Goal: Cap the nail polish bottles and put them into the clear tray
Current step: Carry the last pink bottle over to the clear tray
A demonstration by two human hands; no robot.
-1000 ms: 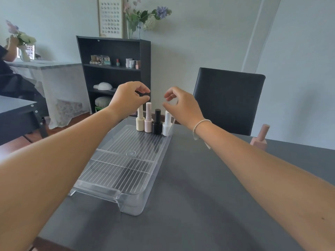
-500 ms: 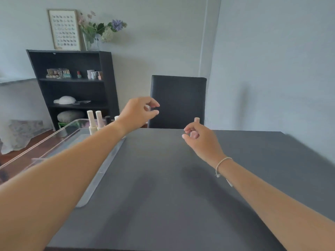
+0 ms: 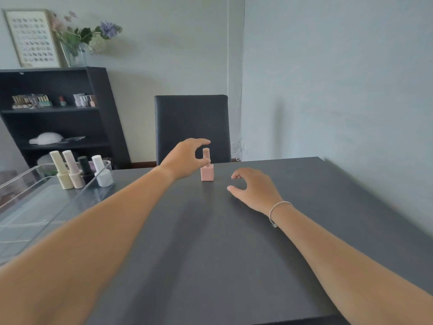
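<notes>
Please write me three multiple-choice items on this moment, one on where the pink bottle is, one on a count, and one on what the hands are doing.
1. Where is the pink nail polish bottle?
A. In the clear tray
B. Upright on the dark table, right of the tray
C. On the shelf

2. How many bottles stand in the clear tray?
A. Two
B. Four
C. Six

3. What is the left hand doing?
A. Open around the pink bottle's cap, not closed on it
B. Flat on the table
C. Lifting a bottle from the tray

Answers:
1 B: it stands on the table, outside the tray.
2 B: cream, pale pink, black and white bottles line the far end.
3 A: thumb and fingers curve either side of the cap; the right hand is empty and open nearby.
</notes>
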